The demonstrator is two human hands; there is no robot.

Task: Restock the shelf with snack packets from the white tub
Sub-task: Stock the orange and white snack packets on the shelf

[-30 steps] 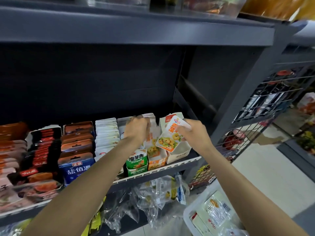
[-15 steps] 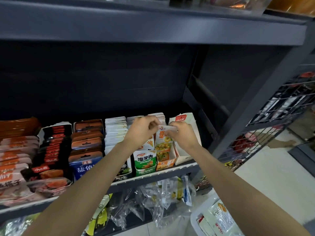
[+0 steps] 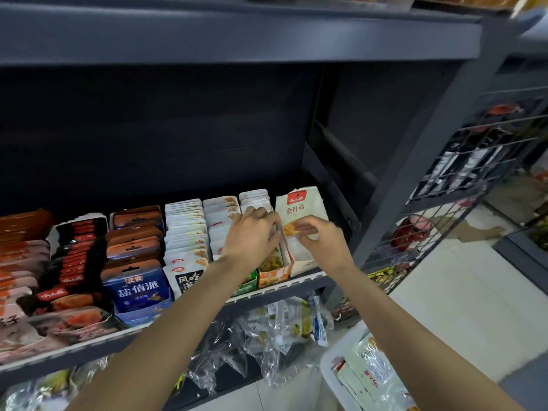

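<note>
At the shelf's right end, both hands work the packet rows.
My left hand presses curled fingers into the snack packets; my right hand hovers loosely curled, holding nothing, above the near-empty white box. White tub sits below.

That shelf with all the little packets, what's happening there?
A person is restocking the shelf with snack packets. Both hands are over the rows at its right end: the left hand rests on the packets in the orange box, and the right hand hangs with curled fingers over the nearly empty white box. Whether it pinches anything cannot be told. More packets wait in the white tub on the floor.
</note>
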